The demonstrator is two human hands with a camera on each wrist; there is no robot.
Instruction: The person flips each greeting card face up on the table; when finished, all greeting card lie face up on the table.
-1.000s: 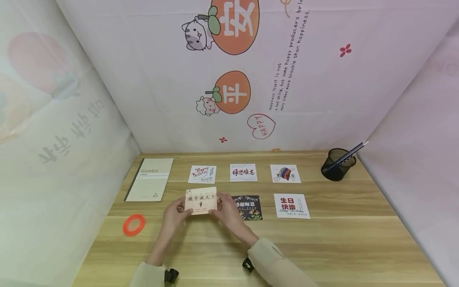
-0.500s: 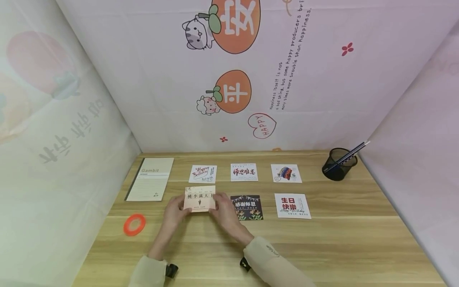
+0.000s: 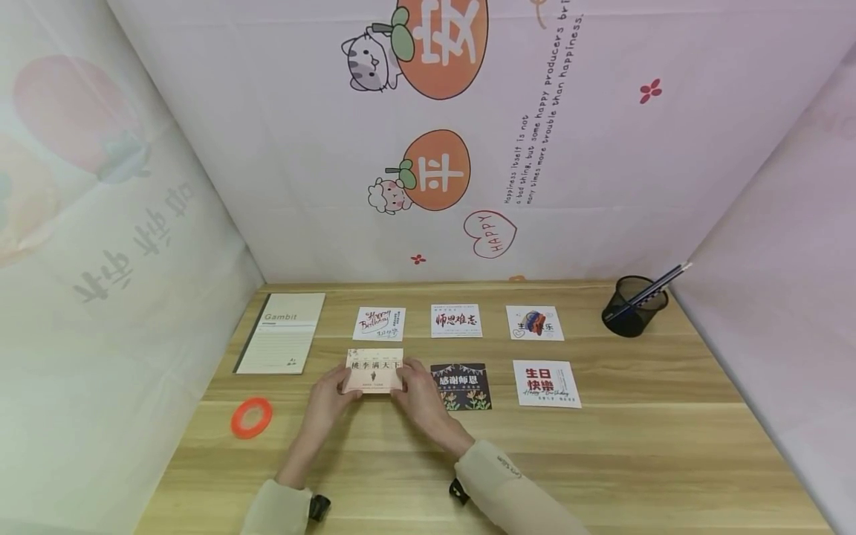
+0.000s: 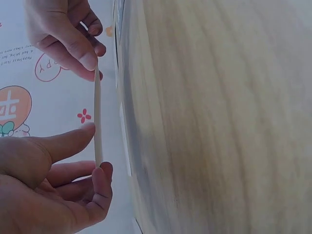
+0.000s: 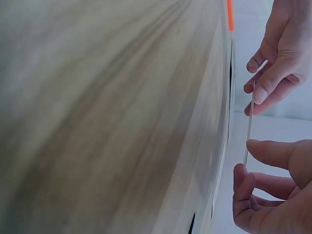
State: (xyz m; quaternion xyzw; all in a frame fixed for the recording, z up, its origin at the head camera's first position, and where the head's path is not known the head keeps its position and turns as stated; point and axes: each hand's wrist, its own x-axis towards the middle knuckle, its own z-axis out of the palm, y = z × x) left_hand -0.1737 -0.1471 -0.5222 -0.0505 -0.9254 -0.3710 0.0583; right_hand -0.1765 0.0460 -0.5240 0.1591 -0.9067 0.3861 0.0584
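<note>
A beige greeting card (image 3: 374,377) printed with dark characters is held between both hands, face up. The left hand (image 3: 328,394) pinches its left edge, thumb on the near side and fingers curled behind. On the opposite edge, the right hand (image 3: 420,397) grips in the same way. Both wrist views show the card (image 4: 98,117) edge-on, raised off the wooden tabletop (image 4: 204,122). Close to the right hand lies a dark card (image 3: 461,388) with plant drawings, its left edge partly covered. Just beyond the held card is a white birthday card (image 3: 378,324).
Three white cards lie to the right: one with red characters (image 3: 456,321), one with a colourful picture (image 3: 534,323), and a red-lettered birthday card (image 3: 547,384). A notebook (image 3: 281,334) and an orange-red ring (image 3: 251,417) are at left. A mesh pen cup (image 3: 628,308) stands back right.
The right hand has shifted slightly left with the card, uncovering more of the dark card beside it. Both hands keep their hold; the other cards have not moved.
</note>
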